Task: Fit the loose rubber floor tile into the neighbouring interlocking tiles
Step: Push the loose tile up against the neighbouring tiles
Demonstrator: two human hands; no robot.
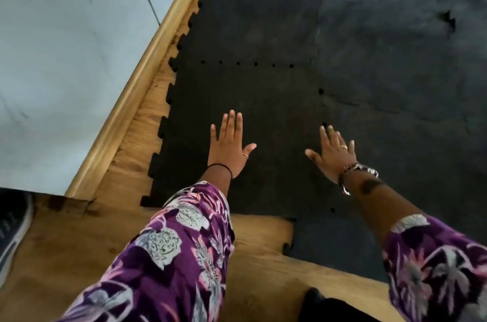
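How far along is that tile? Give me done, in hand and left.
Done: the loose tile lies in its slot, far seam nearly closed, only small holes showing.
In hand: the left hand lies flat on the tile; the right hand lies flat over the right seam.
Left: gaps still show along that seam, so probably more pressing.

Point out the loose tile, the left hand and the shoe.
loose tile [274,100]: head view, its bare top surface.
left hand [228,149]: head view, back of hand.
shoe [11,229]: head view, its dark upper.
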